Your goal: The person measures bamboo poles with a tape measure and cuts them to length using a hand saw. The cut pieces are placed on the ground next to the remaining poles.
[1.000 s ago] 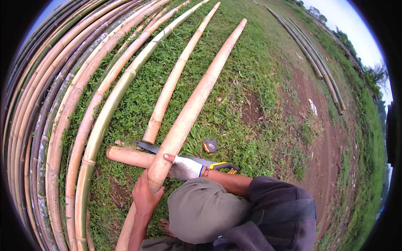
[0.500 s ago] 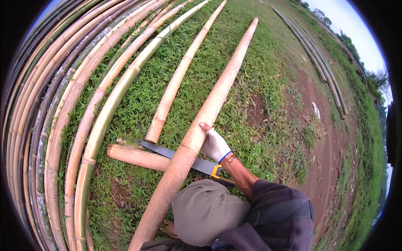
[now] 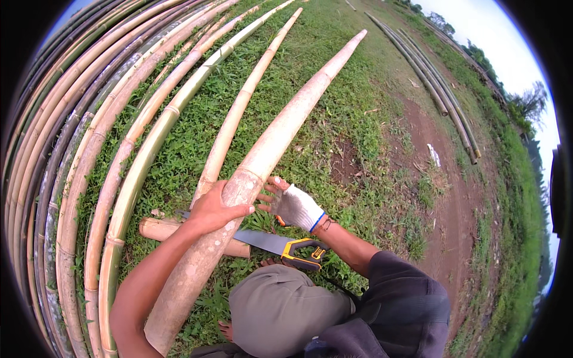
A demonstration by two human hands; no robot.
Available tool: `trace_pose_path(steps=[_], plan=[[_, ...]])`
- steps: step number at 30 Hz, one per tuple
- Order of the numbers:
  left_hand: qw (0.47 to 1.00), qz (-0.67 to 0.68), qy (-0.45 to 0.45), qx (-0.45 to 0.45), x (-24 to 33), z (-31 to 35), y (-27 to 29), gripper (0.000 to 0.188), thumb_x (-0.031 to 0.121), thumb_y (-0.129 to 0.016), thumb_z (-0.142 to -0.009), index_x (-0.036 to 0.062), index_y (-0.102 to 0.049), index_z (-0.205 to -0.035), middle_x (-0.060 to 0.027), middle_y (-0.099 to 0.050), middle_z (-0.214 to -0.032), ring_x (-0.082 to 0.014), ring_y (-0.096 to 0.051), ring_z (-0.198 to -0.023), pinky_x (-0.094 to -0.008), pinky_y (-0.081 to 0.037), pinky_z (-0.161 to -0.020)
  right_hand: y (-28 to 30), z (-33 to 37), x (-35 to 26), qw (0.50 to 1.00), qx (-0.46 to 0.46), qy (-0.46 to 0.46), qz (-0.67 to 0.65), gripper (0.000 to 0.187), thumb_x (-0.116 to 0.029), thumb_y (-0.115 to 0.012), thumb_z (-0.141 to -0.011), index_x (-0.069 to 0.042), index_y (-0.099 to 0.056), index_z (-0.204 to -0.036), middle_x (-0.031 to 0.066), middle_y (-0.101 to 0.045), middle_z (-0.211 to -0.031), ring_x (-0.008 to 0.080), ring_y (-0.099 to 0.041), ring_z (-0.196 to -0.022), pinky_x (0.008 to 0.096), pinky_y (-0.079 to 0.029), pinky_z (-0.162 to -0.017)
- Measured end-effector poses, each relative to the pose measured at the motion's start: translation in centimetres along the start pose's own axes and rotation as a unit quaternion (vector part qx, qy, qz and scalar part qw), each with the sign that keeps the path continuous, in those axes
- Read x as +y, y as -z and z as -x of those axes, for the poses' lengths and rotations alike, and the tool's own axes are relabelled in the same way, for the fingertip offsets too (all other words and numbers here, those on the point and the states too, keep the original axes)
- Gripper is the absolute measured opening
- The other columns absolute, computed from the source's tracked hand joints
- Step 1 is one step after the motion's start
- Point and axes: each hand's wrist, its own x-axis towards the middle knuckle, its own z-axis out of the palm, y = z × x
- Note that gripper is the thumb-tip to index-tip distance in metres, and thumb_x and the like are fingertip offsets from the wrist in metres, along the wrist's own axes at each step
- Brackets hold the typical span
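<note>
A long, thick tan bamboo pole [image 3: 286, 128] slants from the lower left to the upper middle. My bare left hand [image 3: 216, 209] grips it from the left side, the thumb lying across its top. On the pole's right side is my right hand [image 3: 293, 206] in a white fingerless glove, its bare fingers spread and open close to the bamboo; whether the fingertips touch it cannot be told. A hand saw [image 3: 303, 253] with a yellow and black handle lies below, its blade passing under the pole. Also under the pole lies a short bamboo log [image 3: 160, 229], its middle hidden.
Rows of bamboo poles [image 3: 122, 218] fill the left side. A thinner pole [image 3: 239, 110] lies on the grass beside mine. A small orange and black object [image 3: 282, 221] shows below my right hand. More poles [image 3: 427, 74] lie at the upper right, beside a dirt path [image 3: 441, 238].
My left arm has come into view, its hand taking hold of the pole. The pole's near part has risen toward me. My right hand has let go and spread its fingers.
</note>
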Motion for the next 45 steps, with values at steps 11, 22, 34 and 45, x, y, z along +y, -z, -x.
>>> trace_pose_path(steps=[11, 22, 34, 45], plan=[[0.997, 0.072, -0.025, 0.02, -2.5, 1.8, 1.2, 0.109, 0.051, -0.091, -0.088, 0.0028, -0.035, -0.168, -0.028, -0.058, -0.154, -0.0343, -0.057, -0.144, -0.0477, -0.047, -0.119, -6.0, 0.6, 7.3, 0.994, -0.067, -0.048, -0.074, 0.08, -0.04, -0.078, -0.101, -0.001, -0.041, -0.16, 0.0162, -0.055, -0.155, 0.0308, -0.055, -0.143, 0.0481, -0.039, -0.126], [0.967, 0.23, 0.024, -0.107, -5.0, 7.6, -4.1, 0.114, 0.037, -0.1, -0.073, -0.0008, -0.039, -0.162, -0.0186, -0.061, -0.15, -0.0262, -0.06, -0.137, -0.0417, -0.048, -0.117, 4.5, -1.1, -4.1, 0.965, 0.113, 0.225, -0.072, 0.048, -0.033, -0.078, -0.103, -0.012, -0.057, -0.14, 0.0035, -0.06, -0.103, 0.0203, -0.068, -0.098, 0.0365, -0.055, -0.087], [0.894, 0.415, 0.063, -0.157, -6.6, 3.9, -4.2, 0.097, 0.023, -0.088, -0.082, 0.0014, -0.04, -0.163, -0.0151, -0.065, -0.139, -0.0241, -0.066, -0.122, -0.0395, -0.053, -0.108, -5.8, 6.0, 14.6, 0.938, -0.152, -0.307, -0.049, 0.071, -0.031, -0.079, -0.1, -0.004, -0.049, -0.158, 0.0131, -0.061, -0.154, 0.0276, -0.06, -0.14, 0.042, -0.046, -0.122], [0.975, 0.18, 0.069, -0.109, -10.8, 3.3, -3.0, 0.107, 0.054, -0.084, -0.094, 0.0015, -0.028, -0.169, -0.0239, -0.064, -0.143, -0.0297, -0.066, -0.129, -0.0433, -0.056, -0.107, -5.6, 4.2, 8.7, 0.989, 0.063, -0.126, 0.034, 0.075, -0.044, -0.083, -0.097, -0.013, -0.048, -0.156, 0.0099, -0.061, -0.147, 0.0258, -0.059, -0.136, 0.0462, -0.046, -0.118]])
